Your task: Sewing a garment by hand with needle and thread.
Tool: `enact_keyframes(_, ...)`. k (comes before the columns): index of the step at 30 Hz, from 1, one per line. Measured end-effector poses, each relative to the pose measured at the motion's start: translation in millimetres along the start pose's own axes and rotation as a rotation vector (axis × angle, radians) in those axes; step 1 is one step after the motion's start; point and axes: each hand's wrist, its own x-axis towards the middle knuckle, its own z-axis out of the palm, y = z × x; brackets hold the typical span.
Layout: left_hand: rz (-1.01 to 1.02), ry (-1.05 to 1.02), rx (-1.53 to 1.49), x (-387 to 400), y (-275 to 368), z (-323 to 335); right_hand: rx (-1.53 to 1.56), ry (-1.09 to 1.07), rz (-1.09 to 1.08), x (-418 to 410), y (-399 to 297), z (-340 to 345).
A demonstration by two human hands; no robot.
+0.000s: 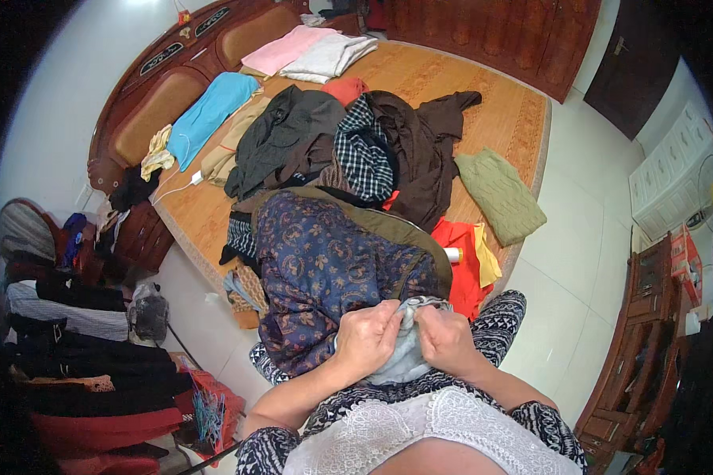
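My left hand (369,333) and my right hand (444,339) are close together above my lap. Both are closed on the bunched edge of a light grey-white cloth (404,359), with a short stretch of it between them. A navy garment with a paisley and floral print (315,255) and an olive border lies over my knees and the bed edge, touching my left hand's side. Beyond it are a black-and-white checked cloth (362,154), a dark brown garment (419,148) and a dark grey garment (285,130). A white thread spool (453,255) rests on red cloth (451,234). The fingertips are partly hidden.
An olive knitted garment (499,196) lies at the right of the bed (505,95). Blue cloth (214,113), pink cloth (285,50) and folded white cloth (327,56) lie near the headboard. A white charger (196,177) with a cable is at the left edge. Clothes (89,356) are piled at lower left.
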Motion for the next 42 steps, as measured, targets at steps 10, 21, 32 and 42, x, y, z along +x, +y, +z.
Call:
enact_keyframes(10,0.170,0.049,0.246,-1.3,3.6,4.5,1.373,-0.250,0.793,-0.1,7.2,-6.6)
enact_keyframes(21,-0.066,-0.142,0.300,10.8,-2.0,-2.5,1.005,-0.340,0.777,-2.5,-6.4,-21.4)
enact_keyframes(32,-0.264,0.067,-0.164,36.6,-14.6,6.8,0.104,0.256,0.183,26.9,-6.4,2.1)
enact_keyframes(42,-0.393,0.163,-0.501,36.7,-29.3,15.8,-0.101,0.454,-0.283,50.6,23.5,25.0)
